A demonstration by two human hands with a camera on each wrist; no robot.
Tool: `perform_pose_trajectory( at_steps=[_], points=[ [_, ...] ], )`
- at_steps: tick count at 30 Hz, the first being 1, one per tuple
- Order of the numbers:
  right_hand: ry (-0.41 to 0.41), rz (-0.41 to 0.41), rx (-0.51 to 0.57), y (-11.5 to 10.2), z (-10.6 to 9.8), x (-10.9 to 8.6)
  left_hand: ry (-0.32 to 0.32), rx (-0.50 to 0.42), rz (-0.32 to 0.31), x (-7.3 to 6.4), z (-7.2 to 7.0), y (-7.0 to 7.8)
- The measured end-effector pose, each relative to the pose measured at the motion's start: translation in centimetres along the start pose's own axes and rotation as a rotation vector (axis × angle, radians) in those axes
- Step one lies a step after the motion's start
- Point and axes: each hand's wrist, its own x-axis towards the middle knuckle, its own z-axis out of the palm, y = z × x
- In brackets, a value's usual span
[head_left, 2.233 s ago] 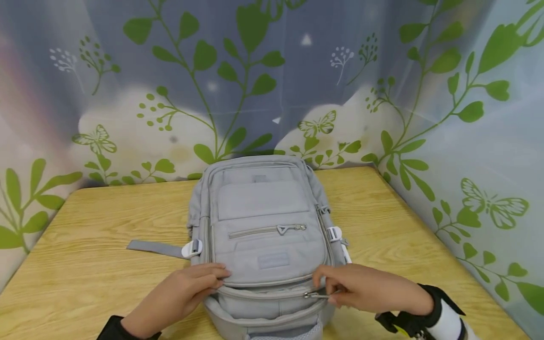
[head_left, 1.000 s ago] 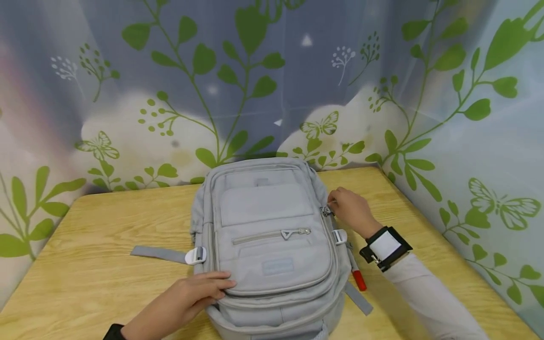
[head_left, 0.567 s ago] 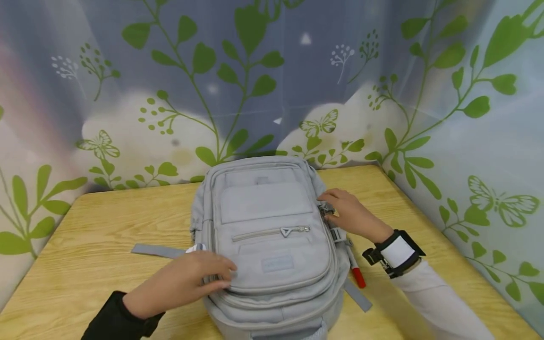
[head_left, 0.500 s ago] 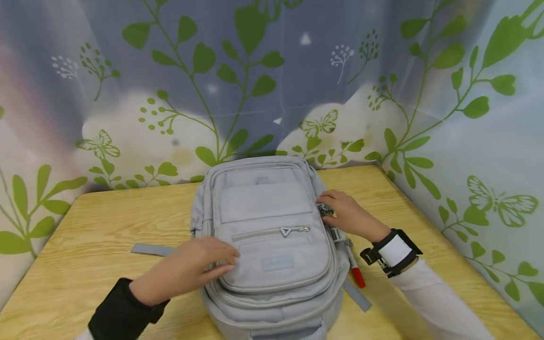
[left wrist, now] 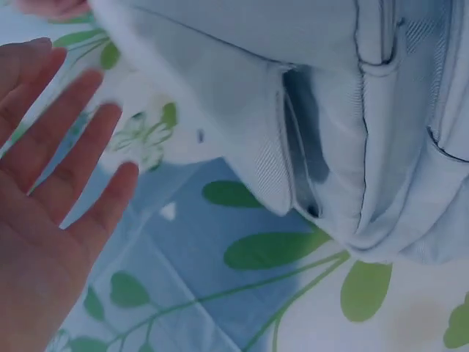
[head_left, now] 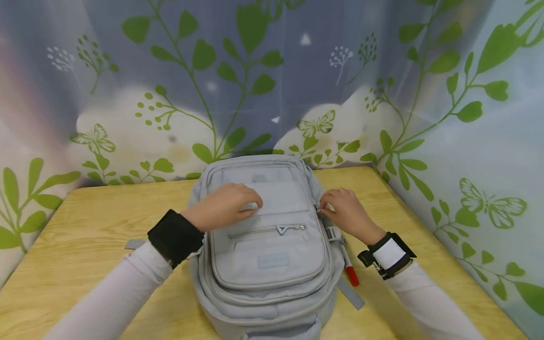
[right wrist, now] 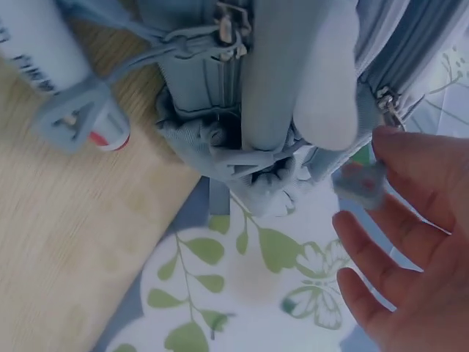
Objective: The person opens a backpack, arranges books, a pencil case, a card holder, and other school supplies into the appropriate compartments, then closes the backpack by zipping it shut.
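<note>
A grey backpack (head_left: 272,276) lies on its back on the table, front panel up. At its right edge my right hand (head_left: 349,212) pinches a zipper pull (right wrist: 363,183) between thumb and fingertips, as the right wrist view shows up close. The metal zipper slider (right wrist: 388,106) sits just above the thumb. My left hand (head_left: 227,205) hovers over the upper front panel with its fingers loosely bent and nothing in them. Its spread fingers (left wrist: 88,150) appear beside the bag in the left wrist view.
A marker (head_left: 352,275) with a red cap sticks out along the bag's right side, by a loose grey strap (head_left: 352,293). Another strap end (head_left: 134,244) lies on the left of the wooden table (head_left: 106,208). A patterned curtain (head_left: 250,108) hangs close behind.
My right hand has brought the zipper pull from the lower front round to the right side, and the gaping seam has closed. My left hand has left the lower left edge and moved up.
</note>
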Motion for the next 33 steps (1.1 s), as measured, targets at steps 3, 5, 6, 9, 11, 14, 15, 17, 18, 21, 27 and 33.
perform_pose_trajectory(
  at_steps=[3, 5, 6, 9, 11, 14, 15, 17, 18, 21, 27, 33],
  points=[
    [-0.005, 0.007, -0.009, -0.1, -0.3, -0.5, -0.049, 0.076, 0.0, 1.4, 0.6, -0.5],
    [-0.01, 0.015, -0.007, -0.1, -0.4, -0.8, -0.103, 0.126, 0.01, 2.2, 1.1, -0.8],
    [-0.01, 0.014, -0.008, -0.1, -0.4, -1.0, -0.143, 0.132, 0.001, 2.5, 1.4, -0.8],
    [-0.015, 0.007, -0.021, -0.2, -0.4, -1.5, -0.261, 0.095, -0.042, 3.3, 2.5, -0.8],
    [-0.022, 0.004, -0.037, -0.4, -0.5, -1.9, -0.33, 0.06, -0.1, 3.6, 3.1, -0.7],
    [-0.028, -0.008, -0.054, -0.6, -0.7, -2.5, -0.373, 0.021, -0.157, 3.9, 3.9, -0.7],
    [-0.026, -0.013, -0.056, -0.7, -0.8, -2.7, -0.376, 0.024, -0.163, 3.9, 4.0, -0.6],
    [-0.019, -0.026, -0.064, -0.9, -1.0, -3.2, -0.375, 0.035, -0.165, 4.0, 4.1, -0.7],
    [-0.017, -0.032, -0.068, -1.0, -1.1, -3.5, -0.373, 0.038, -0.162, 4.0, 4.1, -0.7],
    [-0.015, -0.053, -0.084, -1.7, -1.6, -4.6, -0.374, 0.043, -0.157, 4.0, 4.1, -0.7],
    [-0.068, -0.102, -0.065, -3.7, -3.2, -7.1, -0.382, 0.027, -0.159, 3.7, 4.2, -1.0],
    [-0.124, -0.196, 0.099, -5.6, -5.1, -9.2, -0.355, -0.003, -0.16, 3.5, 3.9, -1.3]
  ],
)
